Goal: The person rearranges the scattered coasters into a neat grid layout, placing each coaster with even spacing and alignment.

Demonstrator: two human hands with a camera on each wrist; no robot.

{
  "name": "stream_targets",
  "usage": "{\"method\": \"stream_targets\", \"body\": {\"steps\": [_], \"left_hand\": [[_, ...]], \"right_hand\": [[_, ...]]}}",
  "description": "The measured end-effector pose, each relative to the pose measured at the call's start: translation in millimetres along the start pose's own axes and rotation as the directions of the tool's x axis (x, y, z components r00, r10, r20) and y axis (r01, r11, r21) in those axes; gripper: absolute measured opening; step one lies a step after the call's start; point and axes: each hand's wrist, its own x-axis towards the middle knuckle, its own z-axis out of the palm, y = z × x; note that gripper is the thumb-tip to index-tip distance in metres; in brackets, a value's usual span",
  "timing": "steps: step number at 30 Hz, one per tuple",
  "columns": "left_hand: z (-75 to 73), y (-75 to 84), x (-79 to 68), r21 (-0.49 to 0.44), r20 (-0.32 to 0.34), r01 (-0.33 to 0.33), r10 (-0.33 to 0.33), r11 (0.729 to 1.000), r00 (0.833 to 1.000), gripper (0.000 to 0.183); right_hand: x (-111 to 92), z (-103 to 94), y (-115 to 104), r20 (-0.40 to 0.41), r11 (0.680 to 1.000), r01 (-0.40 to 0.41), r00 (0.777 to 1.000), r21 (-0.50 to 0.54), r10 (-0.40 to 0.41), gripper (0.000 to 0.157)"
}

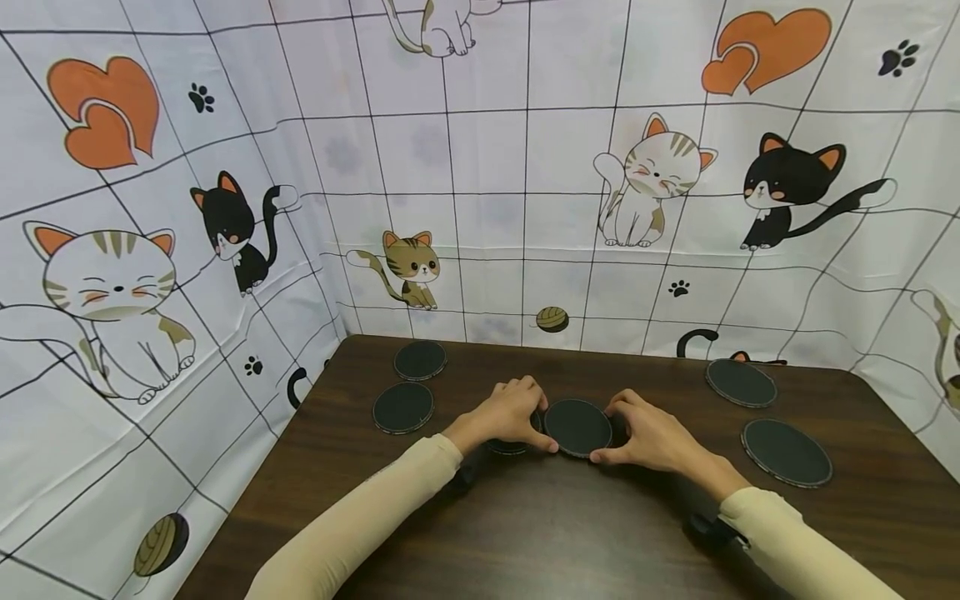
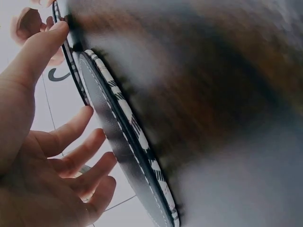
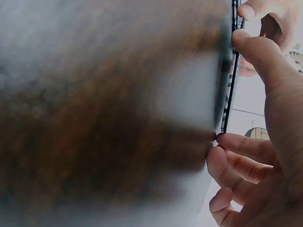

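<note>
A round black coaster (image 1: 577,427) with a stitched rim lies between the two hands in the head view. My left hand (image 1: 508,413) holds its left side, thumb at the near edge and forefinger at the far edge. On the opposite side, the right hand (image 1: 651,435) grips the rim with thumb and forefinger; its other fingers curl loosely in the right wrist view. Beneath the left palm is a second coaster (image 1: 507,448), mostly hidden from above. The left wrist view shows that coaster (image 2: 120,137) with a checked underside edge, close to the spread fingers.
Two more coasters, one farther back (image 1: 421,360) and one nearer (image 1: 403,407), lie at the left. At the right are another pair, a back coaster (image 1: 741,382) and a front coaster (image 1: 787,452). A cat-print cloth (image 1: 487,225) hangs behind the dark wooden table (image 1: 555,533).
</note>
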Motion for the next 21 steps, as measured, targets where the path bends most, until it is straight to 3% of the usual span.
{"method": "stream_targets", "body": {"steps": [15,21], "left_hand": [[-4.1,-2.9,0.3,0.031,0.003,-0.021,0.021,0.999,1.000,0.059],[-1.5,-1.3,0.0,0.024,0.027,-0.026,0.025,0.999,0.999,0.057]], "right_hand": [[3.9,-2.3,-1.1,0.018,1.000,0.018,1.000,0.021,-0.019,0.085],[-0.4,1.3,-0.5,0.041,0.999,-0.021,0.999,0.034,0.020,0.087]]}}
